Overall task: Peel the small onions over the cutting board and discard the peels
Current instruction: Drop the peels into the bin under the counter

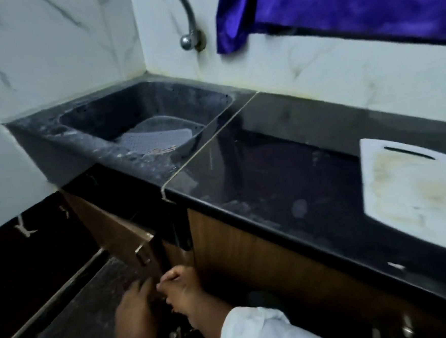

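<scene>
The white cutting board [413,189], stained yellowish and with a slot handle, lies bare on the black counter at the right. No onions or peels can be made out. Both hands are low, below the counter, in front of the open cabinet door [121,236] under the sink. My left hand [134,312] is blurred, palm down with its fingers stretched toward the door's edge. My right hand [180,288], coming out of a white sleeve, has its fingers curled right next to the left fingertips. Whether it holds anything is hidden.
A dark sink [144,113] holds a clear perforated plastic basket [161,138]. A chrome tap [187,20] curves above it. The glossy black counter [282,170] runs right to the board. A purple curtain [337,5] hangs on the back wall. Wooden cabinet fronts [249,254] stand below.
</scene>
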